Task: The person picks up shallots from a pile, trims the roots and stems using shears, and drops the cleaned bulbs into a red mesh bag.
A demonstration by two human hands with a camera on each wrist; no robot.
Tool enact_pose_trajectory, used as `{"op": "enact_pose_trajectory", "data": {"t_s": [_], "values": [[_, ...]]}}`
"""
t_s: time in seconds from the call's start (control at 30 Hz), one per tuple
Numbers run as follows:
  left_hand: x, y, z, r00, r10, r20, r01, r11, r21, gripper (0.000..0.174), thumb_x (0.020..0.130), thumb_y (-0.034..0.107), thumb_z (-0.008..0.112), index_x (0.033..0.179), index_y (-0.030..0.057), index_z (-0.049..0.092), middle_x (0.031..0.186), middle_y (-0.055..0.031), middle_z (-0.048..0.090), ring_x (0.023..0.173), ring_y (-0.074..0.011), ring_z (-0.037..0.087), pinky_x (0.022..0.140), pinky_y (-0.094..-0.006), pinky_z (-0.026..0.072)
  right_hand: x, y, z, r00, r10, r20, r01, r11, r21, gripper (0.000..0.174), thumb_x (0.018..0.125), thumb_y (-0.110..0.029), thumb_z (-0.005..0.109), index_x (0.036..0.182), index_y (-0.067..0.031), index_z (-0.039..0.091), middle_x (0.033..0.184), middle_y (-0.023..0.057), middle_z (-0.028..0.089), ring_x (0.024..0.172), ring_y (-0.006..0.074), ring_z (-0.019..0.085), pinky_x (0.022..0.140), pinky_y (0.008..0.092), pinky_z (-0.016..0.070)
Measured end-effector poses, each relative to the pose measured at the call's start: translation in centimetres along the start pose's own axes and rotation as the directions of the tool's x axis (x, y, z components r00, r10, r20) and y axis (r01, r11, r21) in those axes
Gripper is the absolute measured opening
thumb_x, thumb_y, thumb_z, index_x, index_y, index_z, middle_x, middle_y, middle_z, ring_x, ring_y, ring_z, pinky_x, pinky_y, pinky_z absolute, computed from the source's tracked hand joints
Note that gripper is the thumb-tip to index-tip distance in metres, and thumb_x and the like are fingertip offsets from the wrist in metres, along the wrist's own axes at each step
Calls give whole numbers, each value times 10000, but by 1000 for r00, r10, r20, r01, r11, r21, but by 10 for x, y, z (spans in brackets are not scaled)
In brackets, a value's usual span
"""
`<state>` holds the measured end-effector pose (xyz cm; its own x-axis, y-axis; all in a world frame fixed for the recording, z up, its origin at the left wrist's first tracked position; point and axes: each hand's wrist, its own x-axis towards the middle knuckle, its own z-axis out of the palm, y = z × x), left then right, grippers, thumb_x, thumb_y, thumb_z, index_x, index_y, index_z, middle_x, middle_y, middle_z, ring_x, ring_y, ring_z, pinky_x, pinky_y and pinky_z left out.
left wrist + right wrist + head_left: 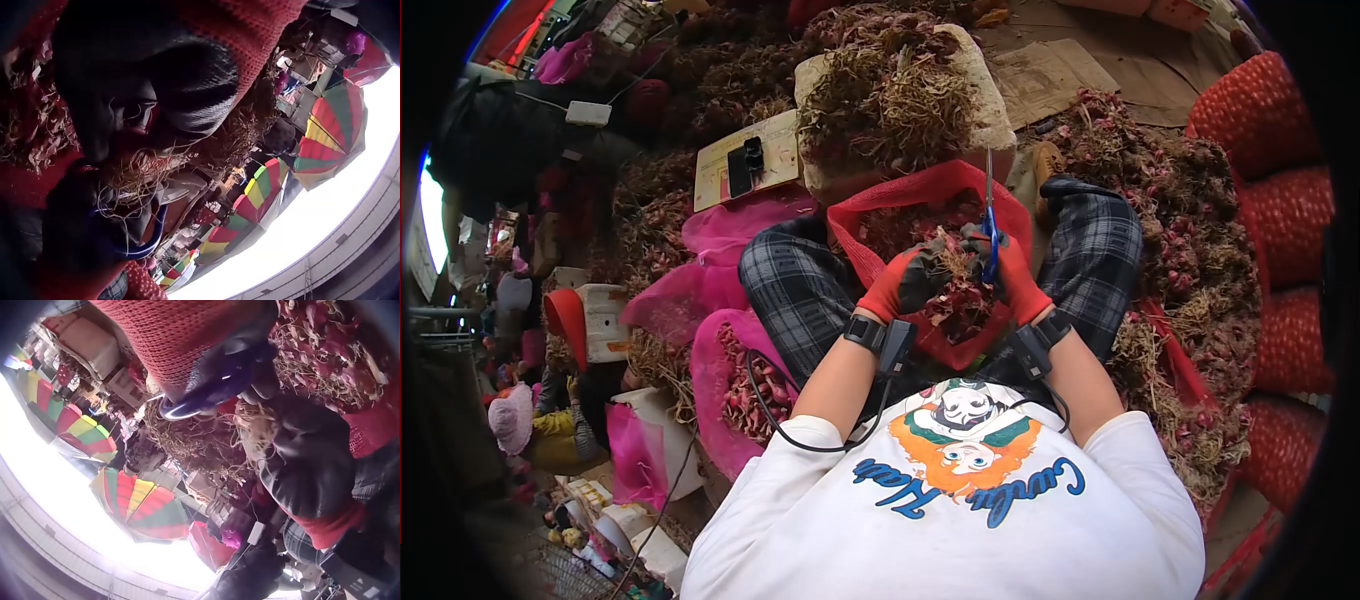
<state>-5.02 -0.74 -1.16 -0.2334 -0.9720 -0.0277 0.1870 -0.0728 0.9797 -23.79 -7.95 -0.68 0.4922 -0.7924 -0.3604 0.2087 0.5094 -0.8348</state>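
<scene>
In the head view both hands wear red gloves with dark palms and meet over a red mesh bag (870, 255) between the person's knees. The left hand (908, 283) pinches a small bunch of shallots (956, 262) with pale stringy dry ends, also seen in the right wrist view as a straw-coloured tuft (253, 428). Blue-handled scissors (990, 240) are in the right hand (1018, 275), blades pointing forward, away from the body. In the left wrist view a blue handle loop (150, 244) shows beside the tuft. Loose red shallots (331, 350) and skins lie in the bag below.
A pale foam box (990, 110) bears a heap of dry shallots (890, 95) straight ahead. More shallots (1180, 220) are piled at the right, before full red net sacks (1280, 225). A pink mesh bag (710, 400) stands at the left, near a board with a phone (745, 165).
</scene>
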Motion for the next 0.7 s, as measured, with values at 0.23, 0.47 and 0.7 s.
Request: {"op": "enact_pose_trajectory", "data": {"t_s": [0.23, 0.47, 0.7], "values": [[-1, -19, -4, 961, -273, -52, 209, 833, -512, 232, 943, 217, 501, 1132, 84, 526, 1080, -5, 577, 916, -123, 571, 774, -252, 485, 0, 10, 11, 998, -57, 37, 64, 969, -238, 203, 805, -158, 669, 968, -46, 625, 805, -8, 639, 712, 88, 605, 566, 184, 460], [6, 7, 6, 982, -187, 39, 173, 785, -595, 307, 971, 195, 439, 1248, 67, 470, 1119, 12, 560, 986, -96, 553, 854, -256, 460, 21, 24, -22, 998, 55, 42, -60, 988, 145, 242, 813, -142, 646, 1026, -33, 609, 848, 24, 659, 613, 93, 601, 511, 222, 482], [2, 23, 9, 959, -279, -50, 204, 803, -560, 311, 924, 66, 492, 1233, 35, 492, 1178, -40, 553, 981, -102, 568, 806, -237, 487, 16, 21, -20, 974, -212, 74, 218, 972, -90, 381, 769, -103, 694, 1113, -9, 562, 951, 50, 648, 769, 112, 606, 683, 249, 499]]}}
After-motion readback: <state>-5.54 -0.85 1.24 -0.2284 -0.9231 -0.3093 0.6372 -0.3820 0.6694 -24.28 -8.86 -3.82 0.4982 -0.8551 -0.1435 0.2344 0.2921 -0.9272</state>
